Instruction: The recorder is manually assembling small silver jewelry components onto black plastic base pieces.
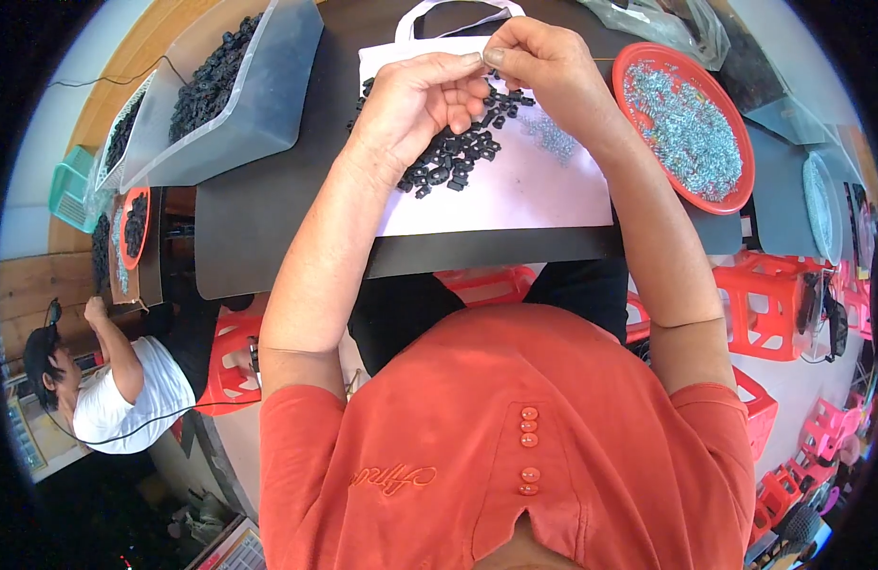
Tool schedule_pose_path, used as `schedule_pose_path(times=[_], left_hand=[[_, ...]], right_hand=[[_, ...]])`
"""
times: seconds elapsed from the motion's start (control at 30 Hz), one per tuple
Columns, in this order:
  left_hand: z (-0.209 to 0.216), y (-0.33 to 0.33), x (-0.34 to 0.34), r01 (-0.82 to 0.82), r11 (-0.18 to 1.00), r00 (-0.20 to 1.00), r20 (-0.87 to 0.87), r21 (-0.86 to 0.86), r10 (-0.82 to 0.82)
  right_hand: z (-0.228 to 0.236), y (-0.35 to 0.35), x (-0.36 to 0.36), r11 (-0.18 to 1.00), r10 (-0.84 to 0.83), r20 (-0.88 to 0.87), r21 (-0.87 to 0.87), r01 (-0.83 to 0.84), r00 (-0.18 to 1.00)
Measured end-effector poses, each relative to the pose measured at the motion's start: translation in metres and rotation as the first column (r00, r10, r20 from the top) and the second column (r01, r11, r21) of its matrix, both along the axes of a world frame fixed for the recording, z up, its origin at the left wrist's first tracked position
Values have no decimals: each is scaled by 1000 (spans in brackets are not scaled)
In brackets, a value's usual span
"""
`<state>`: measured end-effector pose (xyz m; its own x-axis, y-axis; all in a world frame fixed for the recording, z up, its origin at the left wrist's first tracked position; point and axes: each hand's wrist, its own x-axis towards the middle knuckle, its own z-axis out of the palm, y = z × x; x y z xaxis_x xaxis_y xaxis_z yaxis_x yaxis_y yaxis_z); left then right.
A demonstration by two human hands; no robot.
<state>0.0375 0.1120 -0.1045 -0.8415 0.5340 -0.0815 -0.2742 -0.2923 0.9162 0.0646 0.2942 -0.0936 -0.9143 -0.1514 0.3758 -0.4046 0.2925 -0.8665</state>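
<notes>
My left hand [424,106] and my right hand [551,74] meet at the far side of a white cloth bag [515,199] lying on the table. Thumb and forefinger of each are pinched close together, and what sits between them is too small to make out. The left hand's other fingers are loosely curled. Small black plastic parts [455,157] are heaped on the bag below my left hand. Beside my right hand lies a little pile of small shiny metal pieces [550,139]. A thin yellowish line [602,59] shows at the right hand's far side.
To the right, a red basin [740,180] holds many silvery metal pieces [686,128]. A translucent bin [258,114] of black parts stands at left. Clear plastic bags [662,28] lie at the far right. Another person [125,389] sits at left; red stools [762,304] stand to the right.
</notes>
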Motion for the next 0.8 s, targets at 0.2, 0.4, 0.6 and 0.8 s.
schedule_pose_path(times=[0.2, 0.4, 0.6, 0.8], left_hand=[[0, -3, 0, 55, 998, 998, 16, 26, -55], [2, -1, 1, -7, 998, 1000, -24, 58, 8], [-1, -2, 0, -3, 998, 1000, -3, 68, 3], [0, -4, 0, 7, 998, 1000, 14, 68, -8]], right_hand=[[-3, -1, -2, 999, -11, 29, 36, 10, 1000], [-3, 0, -3, 996, -70, 54, 58, 66, 996], [-4, -2, -2, 998, -25, 42, 54, 22, 999], [-4, -2, -1, 1000, 4, 53, 15, -4, 999]])
